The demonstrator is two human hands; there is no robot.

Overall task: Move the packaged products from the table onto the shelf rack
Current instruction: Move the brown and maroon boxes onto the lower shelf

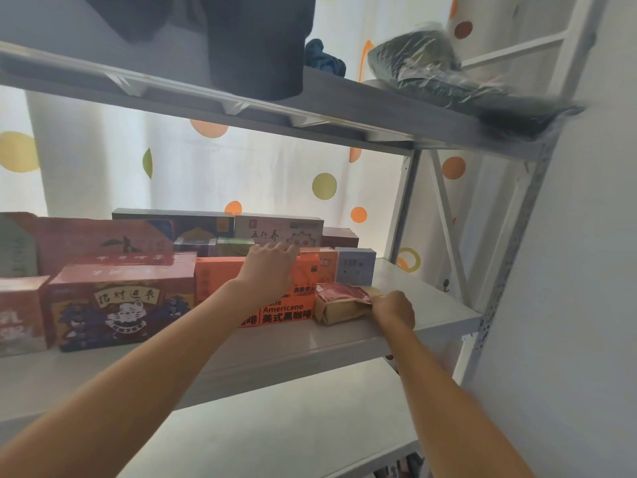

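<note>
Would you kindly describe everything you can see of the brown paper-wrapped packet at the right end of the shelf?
The brown paper-wrapped packet is a flat, oblong bundle in what looks like kraft paper, with a dark red printed label across its top. It lies flat on the white middle shelf, near the front edge, right beside the orange Americano box; whether they touch is unclear. The right hand grips its right end with curled fingers. A small grey-blue box stands behind it.

The white metal shelf [424, 298] has bare room at its right end and along its front edge. Cardboard boxes fill the left and back, like the orange coffee box [213, 281] and small grey box [355, 265]. The grey upper shelf board [344, 108] blocks above.
</note>
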